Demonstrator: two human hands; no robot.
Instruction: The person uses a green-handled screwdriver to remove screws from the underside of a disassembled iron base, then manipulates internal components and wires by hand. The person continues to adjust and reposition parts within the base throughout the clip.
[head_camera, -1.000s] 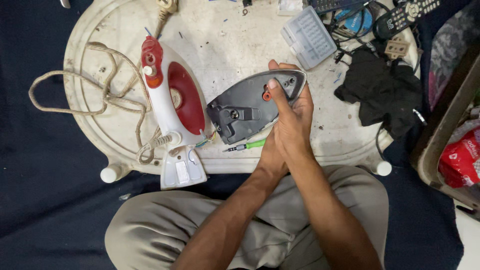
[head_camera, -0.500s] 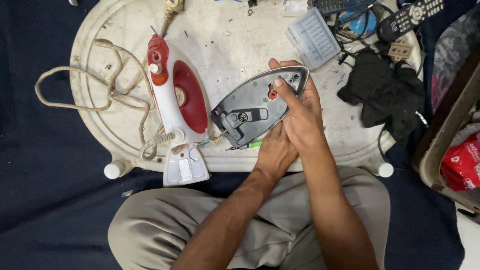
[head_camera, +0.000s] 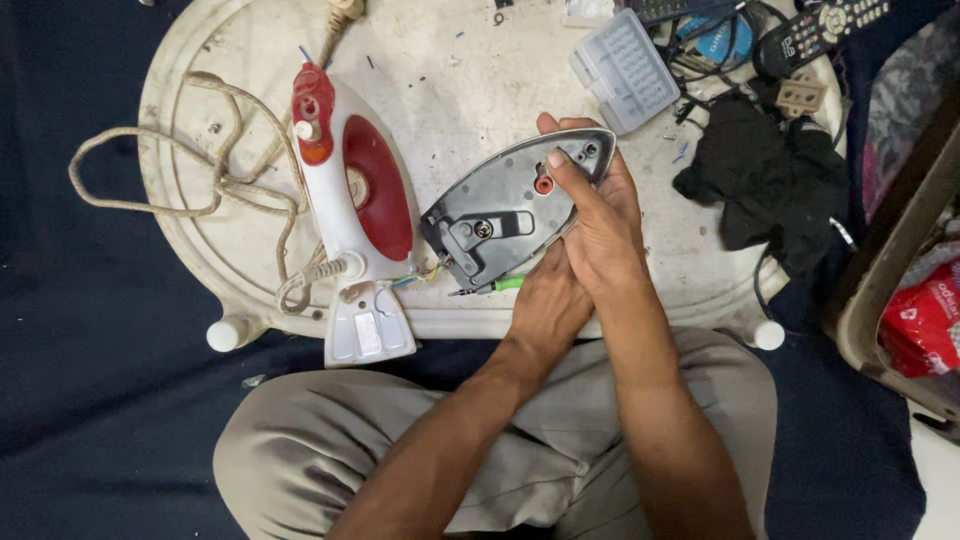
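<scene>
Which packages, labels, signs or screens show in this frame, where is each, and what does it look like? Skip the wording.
Red packet: far right edge, inside a brown bin; crinkled plastic, white print.
Blue round label: top right on the white table, among black cables; white print.
Pale sticker: on the white rear cover piece at the table's front edge; small rectangle.
No signs or screens.

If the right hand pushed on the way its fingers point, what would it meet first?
Past the grey soleplate the right hand holds, probably the clear plastic box lying on the white table; depth is unclear.
</scene>
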